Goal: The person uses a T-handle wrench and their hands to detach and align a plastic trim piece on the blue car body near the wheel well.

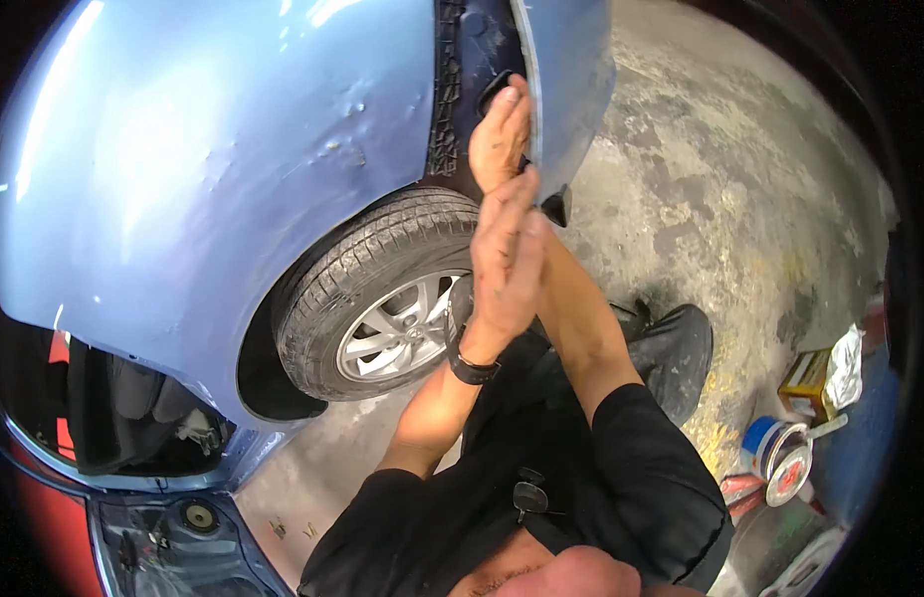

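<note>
Item: blue car panel (233,149), dented, broad and curved, filling the upper left above your wheel-side position; its far edge drops to a dark recess (482,45).
Item: blue outer panel (571,99), on the right of that recess, with a pale edge running down beside your fingers.
Item: your right hand (502,139), fingers extended and close together, at the recess and alongside the pale edge; whether they grip or merely touch it, you cannot tell from here.
Item: your left hand (507,264), dark wristband (472,370) at the wrist, fingers nearly straight and hardly spread, with nothing visible in hold; it overlaps your right wrist in view, contact uncertain.
Item: tyre (322,308), under the curved arch edge, left of your left hand; silver wheel (407,323) within it. Room between wheel and body is narrow.
Item: concrete floor (720,219), stretching widely right of the outer panel.
Item: blue-and-white can (765,443) and yellow carton (808,381), at lower right, well apart from both hands.
</note>
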